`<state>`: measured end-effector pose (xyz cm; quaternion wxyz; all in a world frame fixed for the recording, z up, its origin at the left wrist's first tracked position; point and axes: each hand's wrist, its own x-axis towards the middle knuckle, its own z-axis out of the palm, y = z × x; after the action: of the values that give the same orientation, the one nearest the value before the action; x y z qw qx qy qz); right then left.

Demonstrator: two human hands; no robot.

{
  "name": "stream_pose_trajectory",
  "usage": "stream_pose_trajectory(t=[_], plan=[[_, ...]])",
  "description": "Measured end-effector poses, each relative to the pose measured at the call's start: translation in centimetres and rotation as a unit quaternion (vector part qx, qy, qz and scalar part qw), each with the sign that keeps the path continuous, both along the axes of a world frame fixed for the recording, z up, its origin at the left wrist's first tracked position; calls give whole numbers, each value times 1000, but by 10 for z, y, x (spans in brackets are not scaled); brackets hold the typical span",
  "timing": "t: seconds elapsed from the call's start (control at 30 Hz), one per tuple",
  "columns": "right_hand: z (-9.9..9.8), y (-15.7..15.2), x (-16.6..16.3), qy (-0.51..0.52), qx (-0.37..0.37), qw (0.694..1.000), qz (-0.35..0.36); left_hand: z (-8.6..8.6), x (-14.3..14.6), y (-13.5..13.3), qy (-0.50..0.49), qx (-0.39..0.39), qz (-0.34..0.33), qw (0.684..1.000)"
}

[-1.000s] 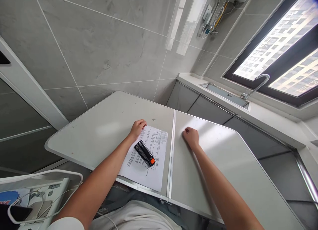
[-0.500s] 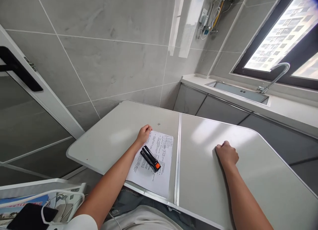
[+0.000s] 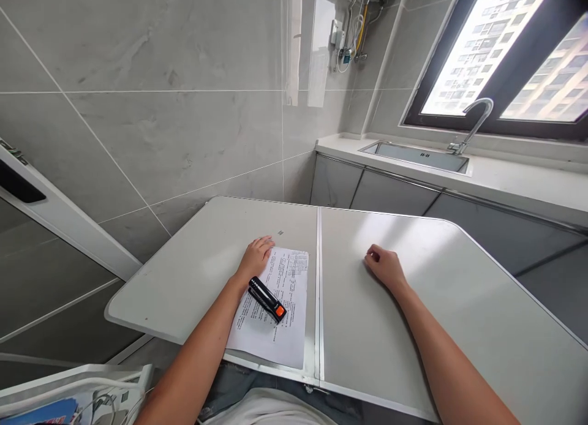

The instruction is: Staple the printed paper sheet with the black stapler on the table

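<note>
Hands (image 3: pixel 321 263) beside printed sheet (image 3: pixel 275 315) (text illegible)

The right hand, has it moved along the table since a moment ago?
Yes. The right hand slid left, back toward the table's centre seam, after being farther right.

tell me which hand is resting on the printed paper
The left hand, at the paper's top-left corner by the black stapler; the right hand rests on bare table.

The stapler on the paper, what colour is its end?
Orange, on a black stapler; head view.
</note>
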<state>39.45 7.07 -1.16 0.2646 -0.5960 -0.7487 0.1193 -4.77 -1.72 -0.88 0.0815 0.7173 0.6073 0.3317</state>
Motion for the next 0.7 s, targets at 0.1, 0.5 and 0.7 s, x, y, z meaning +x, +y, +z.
stream_pose_trajectory(t=[0.1, 0.5, 0.7], plan=[[3, -5, -10, -9, -27, 995, 92, -5, 4, 2, 59, -26, -20, 998], [18, -23, -42, -4, -44, 987, 155, 3, 17, 2, 72, 13, 26, 997], [25, -69, -100, 112, -73, 948, 290, 4, 17, 2, 61, 0, 40, 997]])
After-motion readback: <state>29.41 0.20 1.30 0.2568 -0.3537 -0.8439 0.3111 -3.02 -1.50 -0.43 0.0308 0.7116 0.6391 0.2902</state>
